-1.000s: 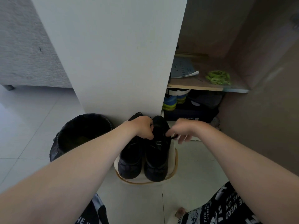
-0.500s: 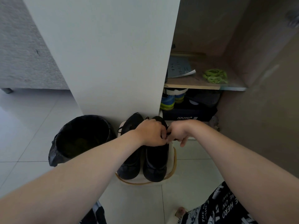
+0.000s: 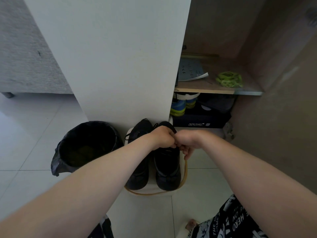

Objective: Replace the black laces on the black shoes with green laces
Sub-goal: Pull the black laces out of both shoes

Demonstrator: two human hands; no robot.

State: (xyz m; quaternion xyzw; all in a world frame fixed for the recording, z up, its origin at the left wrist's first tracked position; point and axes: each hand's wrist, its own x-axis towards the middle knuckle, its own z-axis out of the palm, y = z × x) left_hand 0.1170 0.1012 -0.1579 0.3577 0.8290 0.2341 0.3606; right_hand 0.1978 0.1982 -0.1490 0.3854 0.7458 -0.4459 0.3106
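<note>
**Progress:** early stage, by judgement. The pair of matte black low-top shoes [image 3: 169, 170] stands side by side, toes toward the person, on a low white surface edged with a tan band [image 3: 154, 193]. The thin black cord laces [image 3: 128, 136] show as a loose loop on the left-hand shoe. The right-hand shoe's lacing is covered by the hands.

**Hands:** the left hand [image 3: 163, 137] and right hand [image 3: 187, 143] meet over that shoe's throat. Each grip is curled tight and apparently pinches the black lace there, though the cord is mostly hidden.

**Replacement:** the bright green flat laces [image 3: 229, 79] lie bundled on the pale wooden cabinet shelf [image 3: 205, 89], well apart from the shoes.

**Remaining:** unlace both shoes, then thread in the green laces.
</note>
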